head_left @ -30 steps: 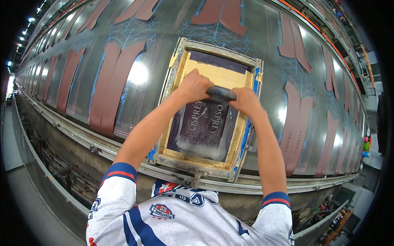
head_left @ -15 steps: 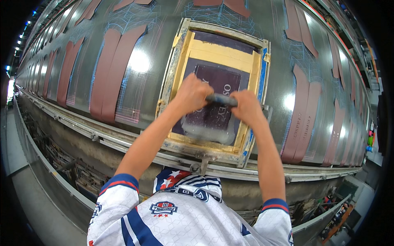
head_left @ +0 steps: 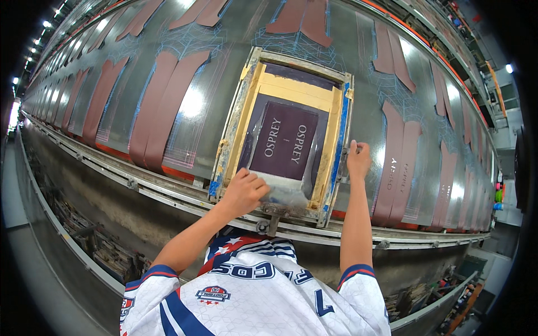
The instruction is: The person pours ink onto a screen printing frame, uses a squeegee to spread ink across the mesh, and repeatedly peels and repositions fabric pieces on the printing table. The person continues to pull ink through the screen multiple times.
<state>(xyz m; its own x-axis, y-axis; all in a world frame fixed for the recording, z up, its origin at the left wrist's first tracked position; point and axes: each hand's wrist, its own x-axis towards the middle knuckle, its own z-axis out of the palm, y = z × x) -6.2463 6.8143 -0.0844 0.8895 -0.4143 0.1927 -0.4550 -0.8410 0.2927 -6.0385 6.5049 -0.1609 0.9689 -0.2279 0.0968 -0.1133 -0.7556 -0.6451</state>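
A screen-printing frame (head_left: pixel 227 137) with yellow tape and blue strips lies on the long table. Its dark purple mesh window (head_left: pixel 284 137) shows two lines of pale lettering. At the frame's near left corner, my left hand (head_left: pixel 245 192) is closed round the end of a squeegee (head_left: pixel 287 193). Motion smears the squeegee, a greyish blur over the near end of the mesh. My right hand (head_left: pixel 359 159) is off the squeegee, beside the frame's right side. Its fingers are curled together near a small metal bracket (head_left: pixel 344 155); whether they grip anything is hidden.
Pairs of long brown-red cut pieces (head_left: pixel 168 106) lie in rows on the shiny grey table (head_left: pixel 224 73) over blue and pink outlines. Another pair (head_left: pixel 399 168) lies right of the frame, bearing printed lettering. A metal rail (head_left: pixel 168 199) runs along the near edge, right before my body.
Both hands held the squeegee over the mesh. Now my left hand has come nearer me with it, and my right hand has let go and moved out to the frame's right side.
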